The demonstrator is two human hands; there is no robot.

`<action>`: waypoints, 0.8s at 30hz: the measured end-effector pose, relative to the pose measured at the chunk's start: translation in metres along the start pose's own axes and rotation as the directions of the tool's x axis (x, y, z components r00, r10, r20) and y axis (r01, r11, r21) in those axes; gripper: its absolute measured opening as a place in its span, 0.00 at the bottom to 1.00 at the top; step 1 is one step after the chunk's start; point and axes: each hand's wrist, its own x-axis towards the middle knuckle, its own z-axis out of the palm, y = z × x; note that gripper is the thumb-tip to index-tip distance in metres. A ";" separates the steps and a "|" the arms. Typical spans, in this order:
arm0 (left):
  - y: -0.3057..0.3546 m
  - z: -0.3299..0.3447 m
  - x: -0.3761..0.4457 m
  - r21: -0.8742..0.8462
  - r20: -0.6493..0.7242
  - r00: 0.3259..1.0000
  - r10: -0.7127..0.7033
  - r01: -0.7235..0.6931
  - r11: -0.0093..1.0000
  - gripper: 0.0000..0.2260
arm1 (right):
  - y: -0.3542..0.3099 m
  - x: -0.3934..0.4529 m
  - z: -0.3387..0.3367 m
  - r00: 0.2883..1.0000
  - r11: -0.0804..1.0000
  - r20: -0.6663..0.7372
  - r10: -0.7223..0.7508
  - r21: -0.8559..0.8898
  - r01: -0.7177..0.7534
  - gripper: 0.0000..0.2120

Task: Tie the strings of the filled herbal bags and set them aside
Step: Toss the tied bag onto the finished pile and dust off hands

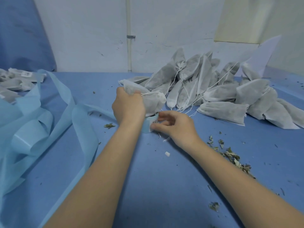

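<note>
Nearest, lower right of frame: loose dried herb scraps (pixel 230 155) on the blue table cover (pixel 156 178). Centre: right hand (pixel 174 125), fingertips pinching a label on a small blue roll (pixel 148 125). Just above: left hand (pixel 128 104), fingers curled round the neck of a filled herbal bag (pixel 151 100), strings (pixel 148 93) untied. Advice: keep the neck bunched tight, so nothing spills before knotting. Upper right: pile of filled bags (pixel 213 89). Left: pale blue ribbon strips (pixel 41 116).
</note>
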 end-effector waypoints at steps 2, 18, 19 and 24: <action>0.000 0.000 0.000 0.008 -0.003 1.000 0.005 -0.005 1.000 0.06 | -0.001 0.000 0.005 0.998 1.000 -0.061 -0.020 -0.026 0.019 0.16; -0.001 0.001 -0.003 0.017 -0.004 1.000 0.002 -0.002 1.000 0.09 | -0.007 -0.007 0.009 0.985 0.997 -0.175 -0.007 -0.082 -0.007 0.08; -0.001 0.002 -0.003 0.013 -0.009 1.000 0.004 -0.004 1.000 0.09 | -0.008 -0.008 0.010 0.985 0.992 -0.174 -0.015 -0.128 -0.007 0.09; -0.002 0.002 -0.004 0.022 -0.021 1.000 0.022 -0.021 1.000 0.07 | -0.016 -0.018 0.018 0.991 0.949 -0.095 -0.092 -0.310 0.058 0.12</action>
